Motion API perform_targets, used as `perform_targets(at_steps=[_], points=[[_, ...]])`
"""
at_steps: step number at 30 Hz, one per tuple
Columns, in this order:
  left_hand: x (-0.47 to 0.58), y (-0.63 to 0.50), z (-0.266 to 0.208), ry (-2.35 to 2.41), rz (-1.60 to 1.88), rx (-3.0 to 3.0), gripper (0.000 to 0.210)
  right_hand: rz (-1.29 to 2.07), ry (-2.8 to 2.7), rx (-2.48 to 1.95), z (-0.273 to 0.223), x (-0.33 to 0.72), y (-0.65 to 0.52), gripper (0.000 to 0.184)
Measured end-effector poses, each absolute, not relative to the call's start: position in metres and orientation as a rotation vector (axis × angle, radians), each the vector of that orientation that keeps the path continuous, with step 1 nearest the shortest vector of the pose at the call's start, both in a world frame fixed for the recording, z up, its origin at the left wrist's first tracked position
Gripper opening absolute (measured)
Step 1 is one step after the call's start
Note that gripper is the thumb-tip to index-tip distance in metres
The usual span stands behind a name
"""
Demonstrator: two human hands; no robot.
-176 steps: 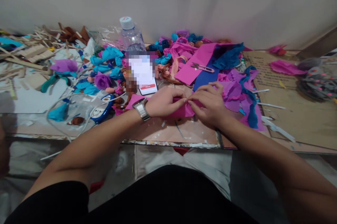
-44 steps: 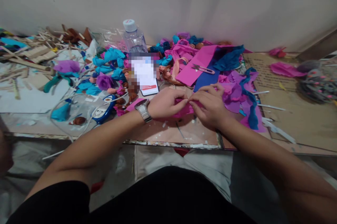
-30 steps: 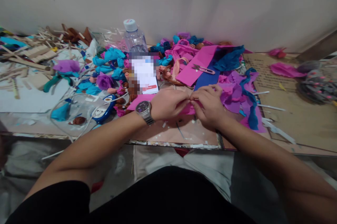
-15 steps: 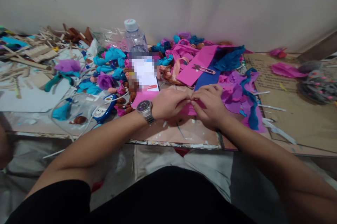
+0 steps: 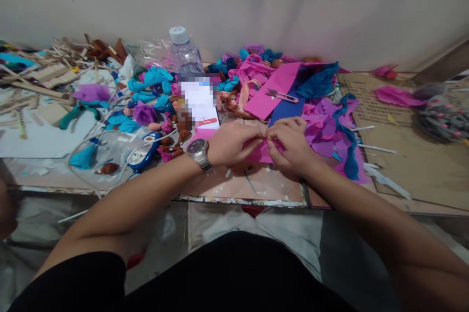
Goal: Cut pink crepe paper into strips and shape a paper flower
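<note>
Both hands meet low over the front of the table, pinching pink crepe paper [image 5: 261, 154]. My left hand [image 5: 236, 143], with a watch on its wrist, has its thumb and forefinger closed at the paper's upper edge. Fingertip to fingertip with it, my right hand [image 5: 289, 143] grips the same paper, its fingers curled. The rest of the sheet hangs below and between the hands, partly covered by them. Just beyond lie a blue sheet [image 5: 289, 110] and a pink strip [image 5: 260, 99] with thread snips [image 5: 282, 96] on top.
A phone [image 5: 201, 101] and a water bottle [image 5: 186, 53] stand behind my left hand. Paper flowers [image 5: 144, 113], a blue glue-gun-like device [image 5: 144, 153] and wood sticks [image 5: 44, 72] crowd the left. Purple paper scraps [image 5: 322, 123] and cardboard [image 5: 395, 165] are at right.
The hands stay together on the pink paper, with slight finger movement; a bit more pink shows between the fingertips. The view has shifted slightly.
</note>
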State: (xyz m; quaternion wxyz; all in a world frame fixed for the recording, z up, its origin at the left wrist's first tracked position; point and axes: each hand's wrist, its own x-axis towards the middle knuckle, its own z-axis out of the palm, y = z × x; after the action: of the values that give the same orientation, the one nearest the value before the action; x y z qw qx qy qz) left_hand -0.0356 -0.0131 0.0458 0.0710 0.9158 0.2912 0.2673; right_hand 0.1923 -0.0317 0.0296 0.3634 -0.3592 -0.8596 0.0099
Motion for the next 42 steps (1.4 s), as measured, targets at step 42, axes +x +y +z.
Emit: perform_targets(at_steps=[42], points=[[-0.045,-0.005,0.064,0.852,0.362,2.251,0.027,-0.079,-2.18,-0.861,0.027,0.198,-0.032,0.007]])
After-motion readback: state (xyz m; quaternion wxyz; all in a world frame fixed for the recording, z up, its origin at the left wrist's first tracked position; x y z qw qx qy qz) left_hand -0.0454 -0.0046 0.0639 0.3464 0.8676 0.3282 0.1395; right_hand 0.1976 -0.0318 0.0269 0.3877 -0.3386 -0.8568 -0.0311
